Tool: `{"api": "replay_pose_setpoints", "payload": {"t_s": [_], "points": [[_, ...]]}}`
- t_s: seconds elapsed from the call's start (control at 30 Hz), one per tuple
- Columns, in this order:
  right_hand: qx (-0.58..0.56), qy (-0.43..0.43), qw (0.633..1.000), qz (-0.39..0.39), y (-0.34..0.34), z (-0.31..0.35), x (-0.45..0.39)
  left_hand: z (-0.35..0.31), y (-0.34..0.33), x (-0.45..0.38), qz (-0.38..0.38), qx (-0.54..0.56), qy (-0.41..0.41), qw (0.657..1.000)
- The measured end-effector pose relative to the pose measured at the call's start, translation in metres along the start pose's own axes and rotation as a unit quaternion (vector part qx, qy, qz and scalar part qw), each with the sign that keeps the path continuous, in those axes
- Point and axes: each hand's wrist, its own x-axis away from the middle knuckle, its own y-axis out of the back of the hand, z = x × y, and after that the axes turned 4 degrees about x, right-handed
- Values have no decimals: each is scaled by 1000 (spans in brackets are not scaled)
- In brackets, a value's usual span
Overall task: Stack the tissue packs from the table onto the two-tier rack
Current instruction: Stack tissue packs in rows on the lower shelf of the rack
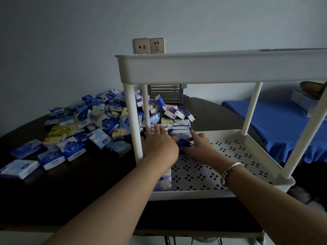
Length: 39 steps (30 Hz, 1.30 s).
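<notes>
tissue pack [182, 139] | stood at far left of rack's lower tier [230, 156] | pressed between left hand [160, 147] and right hand [200, 143], fingers flat | to be squared against neighbours; pile [99, 124] left on table

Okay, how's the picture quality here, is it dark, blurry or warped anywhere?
Head view: dim and underexposed, so the dark table swallows detail; wide-angle bending curves the table edge and splays the rack posts; tissue packs look soft, print unreadable; both hands, left hand and right hand, slightly blurred; no glare.
</notes>
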Motion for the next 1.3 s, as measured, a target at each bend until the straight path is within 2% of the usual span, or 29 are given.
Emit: {"api": "replay_pose_setpoints", "payload": {"t_s": [0.17,0.3,0.47,0.57,0.63,0.73,0.83,1.0,1.07,1.2,1.3], "points": [[-2,-1,998,-61,-12,4,0,0,0,-1,0,-11,-4,1000],[90,21,995,-39,-15,12,4,0,-1,-3,8,-12,4,1000],[120,17,993,-12,-9,10,5,-2,3,0,7,12,6,1000],[108,5,994,-5,9,13,20,-3,9,1,-33,43,-11,998],[90,17,995,-28,25,14,33,-5,17,6,-77,86,-52,992],[63,61,993,-80,49,19,63,-11,31,31,-95,226,-126,961],[64,132,980,-138,64,28,100,-7,38,67,-104,306,-182,929],[93,240,950,-179,64,60,155,32,43,115,-102,466,-155,865],[84,271,941,-186,57,79,170,56,44,125,-115,494,-148,849],[57,324,930,-166,31,119,185,116,40,121,-136,497,-120,848],[58,376,916,-124,0,145,182,168,30,103,-166,442,-65,879]]}}
